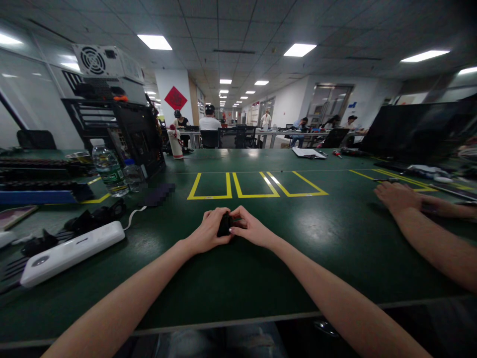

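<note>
A small black object (224, 225) is held between my two hands, low over the green table (261, 278); its kind I cannot make out. My left hand (209, 229) wraps around its left side, thumb toward me. From the right, my right hand (250, 226) pinches at it with thumb and fingers, and part of the object is hidden behind them. Beyond my hands, yellow tape outlines (209, 197) mark the table top.
On the left lie a white power strip (74, 253) and black cables (93, 219). A water bottle (108, 169) stands before a computer case (137, 134). At right, another person's hands (400, 199) rest near a dark monitor (406, 132). A clipboard (308, 153) lies further back.
</note>
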Available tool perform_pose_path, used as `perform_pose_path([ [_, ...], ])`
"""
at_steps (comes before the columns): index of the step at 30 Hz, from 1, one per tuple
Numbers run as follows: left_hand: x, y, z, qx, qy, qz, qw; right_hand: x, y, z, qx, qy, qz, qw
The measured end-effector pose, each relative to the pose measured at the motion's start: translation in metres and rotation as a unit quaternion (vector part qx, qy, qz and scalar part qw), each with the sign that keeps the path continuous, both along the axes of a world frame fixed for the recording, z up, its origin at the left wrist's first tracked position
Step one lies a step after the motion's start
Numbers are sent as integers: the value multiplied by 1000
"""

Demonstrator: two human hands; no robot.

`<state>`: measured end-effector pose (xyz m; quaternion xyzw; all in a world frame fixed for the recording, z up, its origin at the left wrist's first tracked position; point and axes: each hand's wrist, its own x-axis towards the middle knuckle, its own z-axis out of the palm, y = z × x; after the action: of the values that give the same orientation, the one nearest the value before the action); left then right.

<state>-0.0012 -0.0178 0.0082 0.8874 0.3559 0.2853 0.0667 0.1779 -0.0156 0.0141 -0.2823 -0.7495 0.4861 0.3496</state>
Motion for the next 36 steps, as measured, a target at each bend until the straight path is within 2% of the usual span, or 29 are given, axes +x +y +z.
perform_pose_path([
  [8, 0, 0, 0, 3, 0, -5, 1000, -2, 4, -5, 34, -9, -34, 999],
  [12, 0, 0, 0, 2, 0, -3, 1000, -1, 3, -4, 17, -20, -45, 999],
  [25, -1, -3, 4, -13, 3, -3, 1000, 1, -1, 0, -9, -22, -13, 1000],
  [32, 0, -2, 4, -4, 4, 0, 1000, -2, 6, -7, 30, -9, -38, 999],
  [36, 0, -2, 3, -3, 0, -1, 1000, -2, 10, -11, 18, -16, -50, 998],
])
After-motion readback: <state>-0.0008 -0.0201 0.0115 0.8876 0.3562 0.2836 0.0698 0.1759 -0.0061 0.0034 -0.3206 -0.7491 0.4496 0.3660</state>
